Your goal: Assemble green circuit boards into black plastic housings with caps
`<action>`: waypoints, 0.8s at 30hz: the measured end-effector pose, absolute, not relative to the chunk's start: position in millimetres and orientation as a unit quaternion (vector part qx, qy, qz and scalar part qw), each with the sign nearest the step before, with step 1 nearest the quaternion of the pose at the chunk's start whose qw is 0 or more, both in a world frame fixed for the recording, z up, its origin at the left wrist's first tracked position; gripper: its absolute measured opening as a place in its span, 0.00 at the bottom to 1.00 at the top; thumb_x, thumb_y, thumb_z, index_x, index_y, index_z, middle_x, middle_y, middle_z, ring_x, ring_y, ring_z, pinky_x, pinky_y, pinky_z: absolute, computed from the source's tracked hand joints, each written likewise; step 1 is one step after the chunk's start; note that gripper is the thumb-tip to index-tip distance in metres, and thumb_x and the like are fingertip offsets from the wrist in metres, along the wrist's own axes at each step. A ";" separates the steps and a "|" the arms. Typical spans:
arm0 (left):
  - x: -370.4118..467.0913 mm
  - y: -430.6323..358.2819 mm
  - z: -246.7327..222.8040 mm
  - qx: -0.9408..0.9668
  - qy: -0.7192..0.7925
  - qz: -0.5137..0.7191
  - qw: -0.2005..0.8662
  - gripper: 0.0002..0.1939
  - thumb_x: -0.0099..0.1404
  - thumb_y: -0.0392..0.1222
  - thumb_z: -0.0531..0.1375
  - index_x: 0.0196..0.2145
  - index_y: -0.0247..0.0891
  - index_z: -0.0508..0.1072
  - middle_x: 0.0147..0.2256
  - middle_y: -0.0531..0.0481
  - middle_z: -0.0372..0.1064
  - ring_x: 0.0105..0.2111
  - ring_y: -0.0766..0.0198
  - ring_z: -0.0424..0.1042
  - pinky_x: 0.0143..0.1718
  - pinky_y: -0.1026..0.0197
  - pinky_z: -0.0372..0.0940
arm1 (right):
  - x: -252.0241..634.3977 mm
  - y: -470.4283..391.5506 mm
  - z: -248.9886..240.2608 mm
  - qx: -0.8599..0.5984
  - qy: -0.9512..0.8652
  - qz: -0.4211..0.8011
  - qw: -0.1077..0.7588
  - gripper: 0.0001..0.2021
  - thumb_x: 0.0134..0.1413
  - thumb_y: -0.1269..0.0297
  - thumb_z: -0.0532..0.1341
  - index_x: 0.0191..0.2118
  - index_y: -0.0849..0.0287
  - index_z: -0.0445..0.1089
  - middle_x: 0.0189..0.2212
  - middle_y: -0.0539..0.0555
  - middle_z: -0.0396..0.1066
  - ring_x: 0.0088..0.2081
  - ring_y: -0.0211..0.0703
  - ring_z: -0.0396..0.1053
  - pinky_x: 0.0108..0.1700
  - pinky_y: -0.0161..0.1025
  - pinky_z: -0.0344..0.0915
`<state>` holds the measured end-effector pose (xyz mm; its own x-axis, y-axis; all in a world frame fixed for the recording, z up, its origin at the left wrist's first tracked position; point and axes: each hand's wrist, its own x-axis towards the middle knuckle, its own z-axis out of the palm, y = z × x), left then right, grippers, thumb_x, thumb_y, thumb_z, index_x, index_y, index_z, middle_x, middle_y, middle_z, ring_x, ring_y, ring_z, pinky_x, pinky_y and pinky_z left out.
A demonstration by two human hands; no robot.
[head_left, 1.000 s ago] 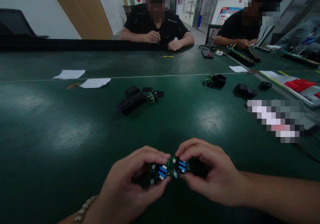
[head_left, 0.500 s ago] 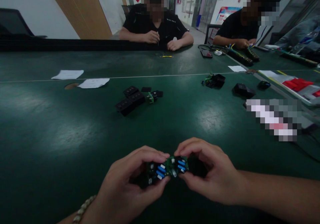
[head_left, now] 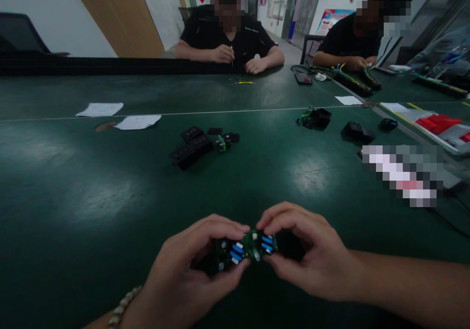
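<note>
A small green circuit board [head_left: 251, 246] with blue, white and dark components is held between my hands, low in the middle of the view. My left hand [head_left: 198, 260] grips its left end between thumb and fingers. The right end is pinched by my right hand [head_left: 308, 250], thumb below and fingers above. Farther off, black box-shaped housings [head_left: 191, 148] stand on the green table [head_left: 147, 187], with a small part with green wiring [head_left: 222, 143] beside them.
Black parts with wires [head_left: 316, 118] and black casings [head_left: 358, 133] lie at the right, near a tray with red items [head_left: 436, 123]. Paper sheets [head_left: 137, 122] lie at the left. Two people [head_left: 229, 40] sit across the table.
</note>
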<state>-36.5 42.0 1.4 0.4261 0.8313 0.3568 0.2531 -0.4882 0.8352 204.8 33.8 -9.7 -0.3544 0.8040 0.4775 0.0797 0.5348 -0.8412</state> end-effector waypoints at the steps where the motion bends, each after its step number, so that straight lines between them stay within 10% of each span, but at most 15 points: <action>1: -36.2 42.0 1.8 0.763 0.357 0.401 0.360 0.21 0.59 0.25 0.68 0.46 0.47 0.77 0.43 0.53 0.83 0.41 0.63 0.84 0.40 0.67 0.79 | 204.8 34.2 -9.7 -0.302 -0.732 0.376 0.481 0.19 0.52 0.80 0.69 0.50 0.60 0.74 0.45 0.58 0.77 0.47 0.45 0.78 0.48 0.41 0.76; 24: -34.8 41.7 1.5 0.750 0.361 0.408 0.376 0.22 0.59 0.25 0.69 0.46 0.48 0.77 0.42 0.52 0.83 0.40 0.62 0.85 0.40 0.66 0.80 | 205.1 33.3 -10.3 -0.311 -0.731 0.375 0.478 0.20 0.52 0.80 0.69 0.50 0.59 0.74 0.46 0.57 0.76 0.46 0.44 0.78 0.47 0.41 0.76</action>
